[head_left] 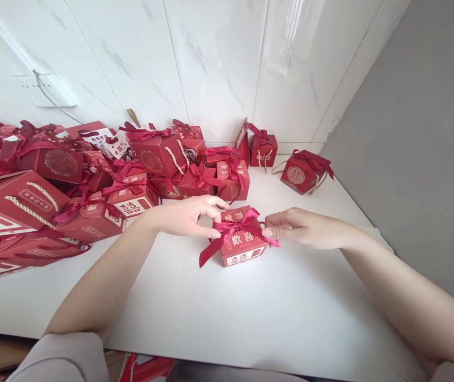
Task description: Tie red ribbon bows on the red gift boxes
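Note:
A small red gift box [243, 255] with gold-white Chinese characters stands on the white table in front of me. A dark red satin ribbon [238, 227] is tied in a bow across its top, its tails hanging to both sides. My left hand [191, 216] is at the bow's left side, thumb and fingers closed on the ribbon there. On the other side, my right hand [302, 227] has thumb and forefinger closed on the ribbon at the box's right edge. Its remaining fingers are curled and partly hidden.
Several similar red gift boxes [32, 199] are piled on the left and along the wall. Two more red boxes, one small [264, 150] and one with rope handles [304, 172], stand at the back right. A wall socket [47, 90] has a cable. A grey wall [426, 132] bounds the right.

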{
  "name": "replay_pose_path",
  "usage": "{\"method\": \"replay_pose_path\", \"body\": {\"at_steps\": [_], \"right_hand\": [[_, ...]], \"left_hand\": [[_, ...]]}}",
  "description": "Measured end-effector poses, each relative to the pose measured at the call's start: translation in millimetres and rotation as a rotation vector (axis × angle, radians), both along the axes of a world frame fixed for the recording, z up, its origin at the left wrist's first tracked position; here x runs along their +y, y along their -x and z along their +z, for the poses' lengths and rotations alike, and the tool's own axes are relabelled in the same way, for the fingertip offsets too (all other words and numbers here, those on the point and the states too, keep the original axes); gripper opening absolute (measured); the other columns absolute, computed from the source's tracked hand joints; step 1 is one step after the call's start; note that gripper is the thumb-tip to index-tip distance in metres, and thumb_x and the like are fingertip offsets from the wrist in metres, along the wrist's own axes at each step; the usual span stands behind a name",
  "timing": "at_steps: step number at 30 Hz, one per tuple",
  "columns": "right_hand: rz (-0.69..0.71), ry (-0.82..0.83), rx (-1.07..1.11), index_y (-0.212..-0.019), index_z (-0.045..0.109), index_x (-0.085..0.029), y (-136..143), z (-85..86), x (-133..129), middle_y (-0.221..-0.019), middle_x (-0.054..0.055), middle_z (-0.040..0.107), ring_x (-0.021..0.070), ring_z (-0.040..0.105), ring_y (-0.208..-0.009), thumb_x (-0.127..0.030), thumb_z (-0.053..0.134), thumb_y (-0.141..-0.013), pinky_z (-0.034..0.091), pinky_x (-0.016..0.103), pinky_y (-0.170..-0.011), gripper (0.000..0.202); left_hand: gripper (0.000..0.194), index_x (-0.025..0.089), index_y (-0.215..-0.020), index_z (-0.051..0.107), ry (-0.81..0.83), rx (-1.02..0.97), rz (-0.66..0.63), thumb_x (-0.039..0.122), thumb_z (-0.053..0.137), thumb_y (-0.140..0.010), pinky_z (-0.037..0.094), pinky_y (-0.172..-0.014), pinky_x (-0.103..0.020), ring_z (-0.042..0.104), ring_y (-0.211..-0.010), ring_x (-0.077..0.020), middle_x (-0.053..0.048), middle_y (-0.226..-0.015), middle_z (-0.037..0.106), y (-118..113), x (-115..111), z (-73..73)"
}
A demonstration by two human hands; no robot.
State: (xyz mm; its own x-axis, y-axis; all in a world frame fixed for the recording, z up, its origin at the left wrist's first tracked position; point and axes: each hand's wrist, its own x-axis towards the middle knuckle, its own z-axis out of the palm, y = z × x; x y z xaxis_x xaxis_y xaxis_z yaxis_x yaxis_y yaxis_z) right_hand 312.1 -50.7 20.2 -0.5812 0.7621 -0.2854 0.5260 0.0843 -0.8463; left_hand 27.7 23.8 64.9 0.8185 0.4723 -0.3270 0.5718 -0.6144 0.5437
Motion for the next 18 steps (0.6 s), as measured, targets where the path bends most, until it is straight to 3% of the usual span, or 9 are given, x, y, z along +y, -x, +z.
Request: {"method": "replay_pose_path", "body": {"at_steps": [3, 9, 13, 18], "right_hand": [[0.006, 0.062, 0.106, -0.074, 0.059, -0.019, 2.6, -4.1, 1.7, -0.075, 0.000, 0.061, 0.0153, 0.054, -0.069, -0.055, 0.061, -0.088, 0.042, 0.030, -0.068, 0.039], [0.101, 0.235, 0.254, -0.074, 0.059, -0.017, 8.4, -10.4, 4.2, -0.072, 0.001, 0.063, 0.0155, 0.060, -0.070, -0.052, 0.065, -0.087, 0.047, 0.033, -0.074, 0.038], [0.192, 0.166, 0.227, -0.074, 0.058, -0.017, 9.0, -10.4, 3.6, -0.076, 0.002, 0.061, 0.0161, 0.060, -0.076, -0.050, 0.060, -0.090, 0.045, 0.032, -0.074, 0.038], [0.277, 0.049, 0.142, -0.080, 0.062, -0.016, 7.9, -7.5, 2.7, -0.079, 0.002, 0.064, 0.0145, 0.055, -0.073, -0.045, 0.054, -0.095, 0.042, 0.030, -0.069, 0.033]], "left_hand": [[0.029, 0.025, -0.093, 0.073, 0.040, 0.006, -0.010, 0.050, 0.059, -0.088, 0.040, -0.099, -0.033, 0.044, -0.134, -0.0275, -0.003, -0.151, 0.042, -0.6, 0.2, -1.0], [0.037, 0.020, -0.081, 0.072, 0.077, 0.012, 0.005, 0.051, 0.054, -0.091, 0.037, -0.101, -0.032, 0.051, -0.127, -0.0256, -0.003, -0.148, 0.047, -0.5, 3.4, -5.6], [0.039, 0.020, -0.082, 0.072, 0.099, 0.047, 0.036, 0.054, 0.055, -0.090, 0.038, -0.099, -0.029, 0.052, -0.127, -0.0246, -0.004, -0.140, 0.055, -0.7, 0.7, -2.6], [0.037, 0.018, -0.080, 0.073, 0.132, 0.043, 0.038, 0.051, 0.058, -0.088, 0.041, -0.086, -0.024, 0.062, -0.099, -0.0187, -0.003, -0.107, 0.069, -2.6, -4.2, 3.9]]}}
